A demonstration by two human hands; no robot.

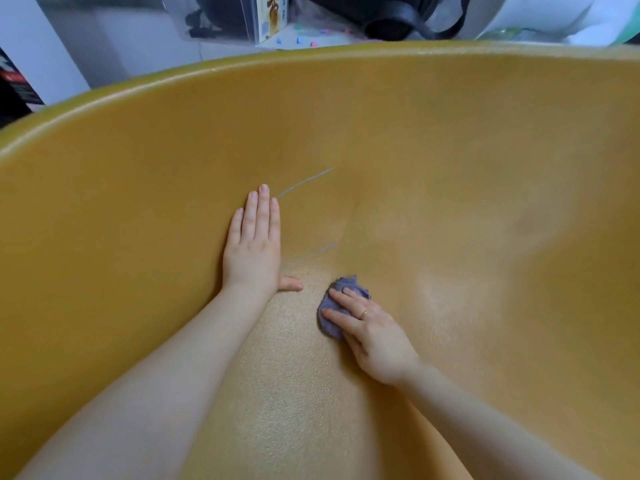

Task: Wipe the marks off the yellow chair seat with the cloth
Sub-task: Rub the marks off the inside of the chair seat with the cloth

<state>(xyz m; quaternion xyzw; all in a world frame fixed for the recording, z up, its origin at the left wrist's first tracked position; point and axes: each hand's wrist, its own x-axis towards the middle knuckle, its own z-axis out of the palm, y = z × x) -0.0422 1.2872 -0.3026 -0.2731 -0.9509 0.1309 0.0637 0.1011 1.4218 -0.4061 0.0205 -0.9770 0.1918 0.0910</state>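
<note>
The yellow chair seat [450, 209] fills almost the whole view, curving up into its backrest at the top. Two thin grey marks cross it: a longer mark [304, 182] beside my left fingertips and a shorter mark [311, 253] lower down. My left hand [254, 244] lies flat on the seat, fingers straight and together, thumb out to the right. My right hand [367, 332] presses a small crumpled purple cloth [334, 315] onto the seat with straight fingers, just right of and below the shorter mark. A ring shows on one right finger.
Beyond the chair's top rim [242, 65] lie a black bag [398, 19], a printed carton [272, 15] and small coloured bits on a pale surface. A white panel [31, 46] stands at the upper left.
</note>
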